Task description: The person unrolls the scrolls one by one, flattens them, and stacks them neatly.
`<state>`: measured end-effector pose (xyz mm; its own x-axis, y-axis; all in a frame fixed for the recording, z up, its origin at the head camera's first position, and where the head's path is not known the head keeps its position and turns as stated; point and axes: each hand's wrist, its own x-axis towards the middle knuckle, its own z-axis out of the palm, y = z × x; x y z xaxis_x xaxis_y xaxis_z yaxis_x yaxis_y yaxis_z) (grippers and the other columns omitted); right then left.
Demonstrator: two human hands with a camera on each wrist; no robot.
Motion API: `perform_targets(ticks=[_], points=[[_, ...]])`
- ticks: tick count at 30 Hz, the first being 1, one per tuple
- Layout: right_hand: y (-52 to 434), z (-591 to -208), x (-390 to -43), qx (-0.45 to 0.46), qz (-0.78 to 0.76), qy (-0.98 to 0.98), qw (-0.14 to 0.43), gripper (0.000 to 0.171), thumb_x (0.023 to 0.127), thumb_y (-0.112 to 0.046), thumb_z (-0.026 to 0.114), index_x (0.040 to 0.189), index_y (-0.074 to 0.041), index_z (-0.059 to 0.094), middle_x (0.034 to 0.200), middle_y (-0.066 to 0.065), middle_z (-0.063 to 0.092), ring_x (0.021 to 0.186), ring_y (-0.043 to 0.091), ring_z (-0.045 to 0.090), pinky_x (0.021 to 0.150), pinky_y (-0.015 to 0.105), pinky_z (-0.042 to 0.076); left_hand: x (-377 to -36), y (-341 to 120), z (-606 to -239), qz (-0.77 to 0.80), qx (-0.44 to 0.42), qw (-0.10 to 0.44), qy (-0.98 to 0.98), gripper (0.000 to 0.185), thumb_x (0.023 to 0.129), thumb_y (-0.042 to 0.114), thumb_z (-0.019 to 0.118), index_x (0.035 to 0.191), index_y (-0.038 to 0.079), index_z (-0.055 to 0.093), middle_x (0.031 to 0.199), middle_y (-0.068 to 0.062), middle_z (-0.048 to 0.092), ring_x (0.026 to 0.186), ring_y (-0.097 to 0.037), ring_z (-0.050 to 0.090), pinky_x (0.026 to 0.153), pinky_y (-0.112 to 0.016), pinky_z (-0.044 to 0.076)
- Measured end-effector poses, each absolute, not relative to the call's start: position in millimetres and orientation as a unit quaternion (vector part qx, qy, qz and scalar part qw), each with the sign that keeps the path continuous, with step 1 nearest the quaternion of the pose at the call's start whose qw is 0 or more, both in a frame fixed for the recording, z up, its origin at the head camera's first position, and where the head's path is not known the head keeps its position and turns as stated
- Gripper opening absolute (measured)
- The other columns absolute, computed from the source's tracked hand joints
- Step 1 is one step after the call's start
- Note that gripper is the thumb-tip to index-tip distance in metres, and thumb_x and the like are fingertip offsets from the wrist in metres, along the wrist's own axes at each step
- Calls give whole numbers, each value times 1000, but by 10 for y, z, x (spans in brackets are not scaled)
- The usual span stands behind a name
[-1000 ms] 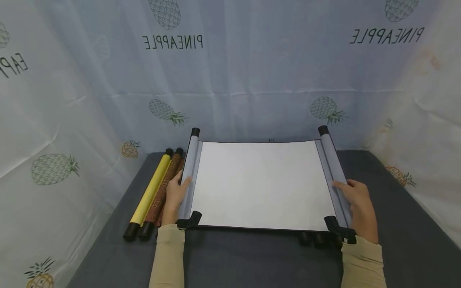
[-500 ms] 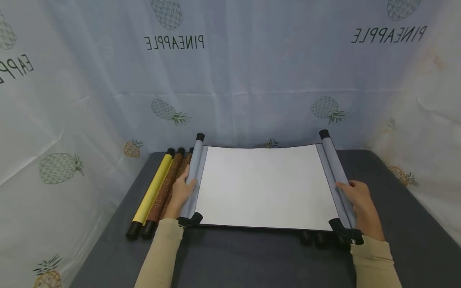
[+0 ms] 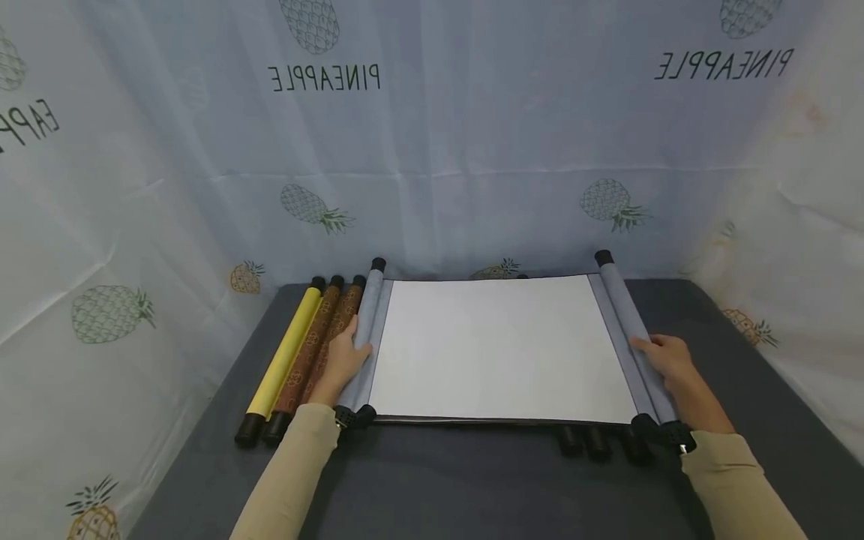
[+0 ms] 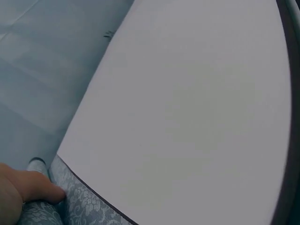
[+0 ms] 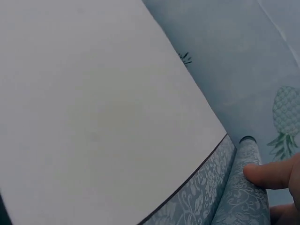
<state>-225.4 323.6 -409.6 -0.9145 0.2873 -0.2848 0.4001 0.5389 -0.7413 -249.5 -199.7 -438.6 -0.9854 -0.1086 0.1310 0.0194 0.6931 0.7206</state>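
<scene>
An unrolled hanging scroll with a blank white face lies spread between my two hands. Its grey-blue end strips carry a pale floral pattern, seen in both wrist views. My left hand grips the left roller, thumb on the near side of the strip. On the other side, my right hand holds the right roller; its thumb presses on the patterned roll in the right wrist view. Black caps top both rollers. The fingers beneath the rollers are mostly hidden.
A yellow rolled scroll and two brown patterned scrolls lie left of my left hand on the dark grey table. Several black end caps poke out beneath the open scroll's near edge. A pineapple-print curtain hangs behind.
The scroll's far edge has come lower in the head view and its left end has shifted right, baring more of the brown scrolls. Both hands keep hold of the rollers.
</scene>
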Motion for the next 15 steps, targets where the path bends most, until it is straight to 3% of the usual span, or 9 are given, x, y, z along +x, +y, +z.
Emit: perform_targets(ticks=[15], points=[[3279, -4306, -2318, 174, -415, 888, 94, 75, 101, -35, 38, 142, 23, 14, 147, 45, 18, 136, 57, 24, 111, 62, 29, -2518, -1966, -4547, -376, -1, 100, -921, 67, 84, 0, 56, 143, -17, 29, 141, -39, 41, 131, -50, 43, 106, -57, 39]])
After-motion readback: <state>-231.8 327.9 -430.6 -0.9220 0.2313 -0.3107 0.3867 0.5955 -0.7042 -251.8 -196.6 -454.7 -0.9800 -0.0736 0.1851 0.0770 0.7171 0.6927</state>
